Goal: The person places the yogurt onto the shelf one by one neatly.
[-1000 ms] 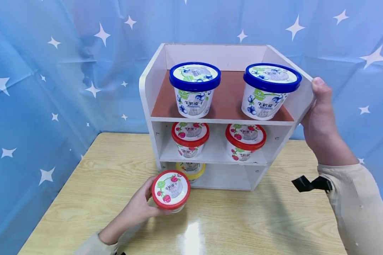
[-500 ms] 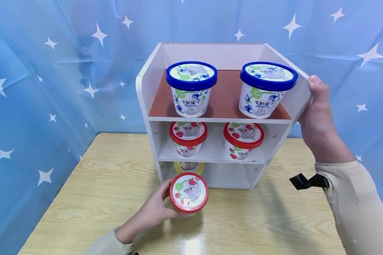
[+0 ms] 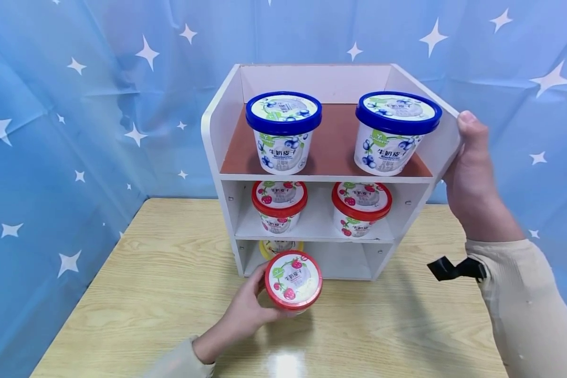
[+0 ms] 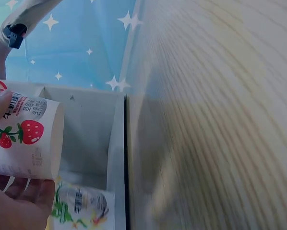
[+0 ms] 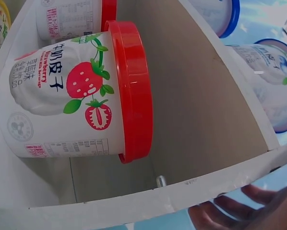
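In front of the bottom shelf, my left hand (image 3: 245,310) grips a strawberry tub with a red lid (image 3: 294,279) from its left side, thumb toward me. The left wrist view shows its white base held off the tabletop. A yellow-lidded tub (image 3: 270,248) stands in the bottom compartment, partly hidden behind the held one. My right hand (image 3: 472,178) holds the right side panel of the small white shelf unit (image 3: 217,136), thumb at its front edge. Its fingers (image 5: 230,207) lie against the panel's outer face in the right wrist view.
Two blue-lidded blueberry tubs (image 3: 283,131) stand on the brown top shelf (image 3: 335,142). On the middle shelf are two red-lidded strawberry tubs (image 3: 361,210). The unit stands on a wooden table (image 3: 170,252), with a blue star-patterned curtain (image 3: 170,105) behind and at left.
My left hand has carried the red-lidded tub to the right along the front of the bottom shelf, where it overlaps the yellow-lidded tub. The right hand stays at the side panel.
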Tool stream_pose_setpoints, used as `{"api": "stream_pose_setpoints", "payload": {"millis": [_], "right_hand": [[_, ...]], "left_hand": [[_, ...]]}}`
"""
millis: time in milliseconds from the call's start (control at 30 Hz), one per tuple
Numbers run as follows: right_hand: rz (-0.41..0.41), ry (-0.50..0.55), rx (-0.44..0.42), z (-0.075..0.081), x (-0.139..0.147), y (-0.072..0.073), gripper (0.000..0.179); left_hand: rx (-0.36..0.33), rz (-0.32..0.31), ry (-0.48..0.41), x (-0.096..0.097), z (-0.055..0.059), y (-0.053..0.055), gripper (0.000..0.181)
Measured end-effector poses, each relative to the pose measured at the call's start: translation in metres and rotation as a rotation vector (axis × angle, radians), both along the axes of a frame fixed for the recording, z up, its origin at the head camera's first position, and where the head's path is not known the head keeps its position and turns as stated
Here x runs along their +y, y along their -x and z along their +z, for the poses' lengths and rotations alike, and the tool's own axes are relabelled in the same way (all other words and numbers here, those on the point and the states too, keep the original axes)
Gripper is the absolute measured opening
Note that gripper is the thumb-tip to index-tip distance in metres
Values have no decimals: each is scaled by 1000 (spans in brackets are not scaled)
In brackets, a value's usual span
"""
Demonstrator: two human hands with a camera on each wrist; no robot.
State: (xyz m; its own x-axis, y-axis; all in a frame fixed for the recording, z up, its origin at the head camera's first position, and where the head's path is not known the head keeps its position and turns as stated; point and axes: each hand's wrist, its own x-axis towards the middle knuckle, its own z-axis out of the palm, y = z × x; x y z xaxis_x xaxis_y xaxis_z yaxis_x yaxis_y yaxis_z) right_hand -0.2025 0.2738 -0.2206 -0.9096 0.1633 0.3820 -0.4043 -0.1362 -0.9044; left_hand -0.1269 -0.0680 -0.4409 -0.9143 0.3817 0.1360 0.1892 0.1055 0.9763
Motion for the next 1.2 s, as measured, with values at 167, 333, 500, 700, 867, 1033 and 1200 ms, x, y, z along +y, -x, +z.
{"api": "stream_pose_setpoints", "payload": {"millis": [167, 333, 500, 700, 867, 1033, 1200], "right_hand": [[6, 5, 8, -1, 1, 1, 41], [2, 1, 0, -1, 2, 1, 39], [9, 1, 8, -1, 2, 0, 45], [-7, 0, 19, -1, 0, -1, 39], [-23, -8, 15, -1, -1, -1, 41], [-28, -9, -2, -2, -1, -1, 41], [-26, 2, 18, -2, -2, -1, 39]], "left_hand": [[46, -16, 23, 12, 1, 1, 88], [58, -5, 58, 22, 1, -1, 88], [48, 7, 62, 36, -1, -2, 88], [8, 12, 53, 51, -4, -2, 90], [-38, 24, 19, 65, -7, 1, 90], [-76, 34, 16, 75, -8, 3, 90], [-91, 35, 5, 80, -10, 5, 89]]}}
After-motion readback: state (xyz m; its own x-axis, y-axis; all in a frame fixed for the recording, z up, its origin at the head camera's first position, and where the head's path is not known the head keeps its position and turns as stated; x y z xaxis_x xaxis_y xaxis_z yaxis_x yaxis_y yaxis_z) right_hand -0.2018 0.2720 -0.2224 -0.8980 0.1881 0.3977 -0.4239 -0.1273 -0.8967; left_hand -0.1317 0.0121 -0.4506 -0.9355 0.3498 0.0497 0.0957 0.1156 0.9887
